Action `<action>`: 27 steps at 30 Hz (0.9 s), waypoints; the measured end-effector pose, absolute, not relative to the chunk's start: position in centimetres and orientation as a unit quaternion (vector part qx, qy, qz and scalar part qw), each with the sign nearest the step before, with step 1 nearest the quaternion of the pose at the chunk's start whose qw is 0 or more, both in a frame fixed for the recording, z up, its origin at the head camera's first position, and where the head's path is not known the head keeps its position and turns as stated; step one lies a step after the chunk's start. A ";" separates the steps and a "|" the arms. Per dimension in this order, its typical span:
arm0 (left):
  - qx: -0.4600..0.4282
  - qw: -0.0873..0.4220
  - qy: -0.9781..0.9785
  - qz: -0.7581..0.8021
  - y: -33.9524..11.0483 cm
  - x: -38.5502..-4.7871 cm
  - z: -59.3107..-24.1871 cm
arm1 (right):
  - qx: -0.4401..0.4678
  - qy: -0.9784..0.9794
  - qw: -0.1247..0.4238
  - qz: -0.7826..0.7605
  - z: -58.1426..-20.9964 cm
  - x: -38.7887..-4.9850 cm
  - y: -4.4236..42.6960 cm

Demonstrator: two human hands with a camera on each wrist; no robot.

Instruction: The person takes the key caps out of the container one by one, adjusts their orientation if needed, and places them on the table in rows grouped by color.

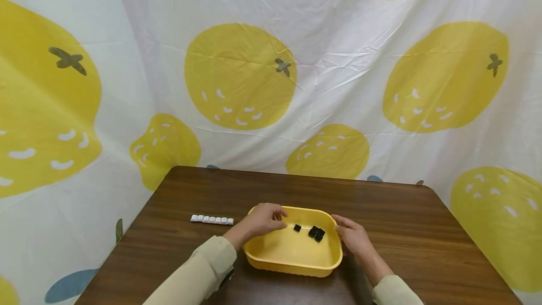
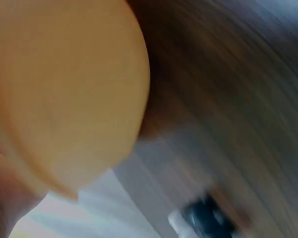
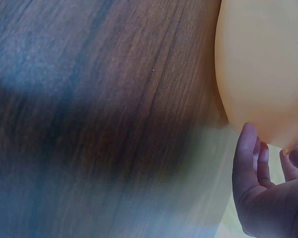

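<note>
A yellow plastic basin (image 1: 292, 268) sits on the table. Several small black keycap-like pieces (image 1: 317, 233) lie inside it towards the right, one apart from the rest. My left hand (image 1: 264, 218) hovers over the basin's left side, thumb and fingers apart, with nothing visible between them. At the right rim, my right hand (image 1: 353, 236) holds the basin, thumb by the edge and fingers against the outer wall (image 3: 263, 74). Left of the basin, several white keycap-like pieces (image 1: 211, 220) form a row. The left wrist view is blurred and mostly filled by the basin (image 2: 74, 89).
The brown wooden table (image 1: 402, 229) extends around the basin. Behind it hangs a white cloth (image 1: 330, 74) printed with yellow lemons. A blurred black object (image 2: 206, 218) with a white edge shows low in the left wrist view; its kind cannot be told.
</note>
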State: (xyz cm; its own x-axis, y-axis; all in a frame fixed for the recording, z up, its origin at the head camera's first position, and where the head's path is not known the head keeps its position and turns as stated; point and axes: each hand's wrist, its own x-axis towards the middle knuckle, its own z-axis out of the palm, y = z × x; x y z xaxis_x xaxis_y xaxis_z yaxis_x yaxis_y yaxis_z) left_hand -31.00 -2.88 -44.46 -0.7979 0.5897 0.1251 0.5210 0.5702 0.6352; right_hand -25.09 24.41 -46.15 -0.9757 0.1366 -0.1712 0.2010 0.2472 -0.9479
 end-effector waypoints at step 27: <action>0.329 0.053 0.927 0.169 1.0 -31.6 -47.5 | 0.105 0.791 0.024 -0.603 -46.0 -24.9 24.3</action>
